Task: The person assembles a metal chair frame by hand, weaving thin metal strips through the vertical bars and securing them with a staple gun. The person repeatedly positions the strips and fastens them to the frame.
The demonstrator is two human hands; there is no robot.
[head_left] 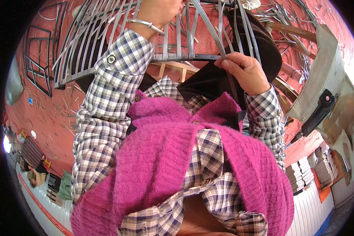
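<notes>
Across my lap lies a dark metal frame (pixel 204 57) with flat grey strips (pixel 178 39) wrapped around its bar in spaced bundles. My right hand (pixel 246 74) is closed, thumb and fingers pinching a long grey strip (pixel 208 24) beside the bar. That strip runs up and slightly left, past the top edge of the head view. My left hand (pixel 159 13), with a silver bangle (pixel 145 24) at its wrist, is over the strips at the top. Its fingers look curled near the held strip, but the picture's edge cuts them off, so their grip is hidden.
Bare black metal frames (pixel 37 59) stand at the left on the red floor (pixel 53 114), among scattered scraps. More loose grey strips (pixel 281 19) lie in a tangle at the upper right. A pale sheet-covered piece (pixel 322 74) with a black strap is close on my right.
</notes>
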